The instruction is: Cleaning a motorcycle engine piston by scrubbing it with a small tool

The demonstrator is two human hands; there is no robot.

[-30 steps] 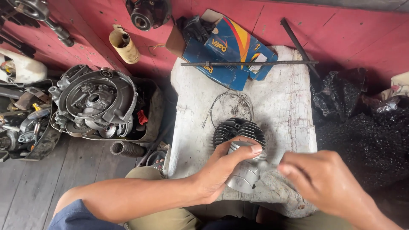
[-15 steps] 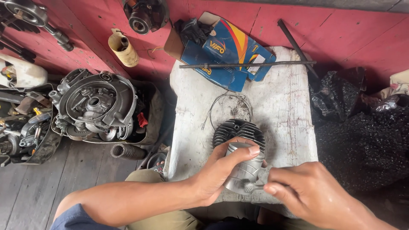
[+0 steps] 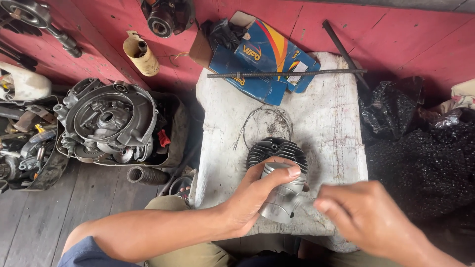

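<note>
My left hand (image 3: 252, 198) grips a silver metal piston (image 3: 281, 195) whose top sits in a dark finned engine cylinder (image 3: 275, 148) lying on a white worn stool top (image 3: 326, 118). My right hand (image 3: 368, 220) hovers just right of the piston, blurred, its fingers bunched; whether it pinches something small I cannot tell. A thin wire ring (image 3: 262, 121) lies on the stool just beyond the cylinder.
A blue cardboard box (image 3: 262, 64) and a long thin metal rod (image 3: 287, 74) lie at the stool's far end. An engine crankcase (image 3: 106, 121) with loose parts sits on the wooden floor at left. Black plastic bags (image 3: 420, 148) fill the right. A red wall runs behind.
My right hand moved in to the piston's lower side, then drew back to the right, away from it. My left hand kept its hold on the piston.
</note>
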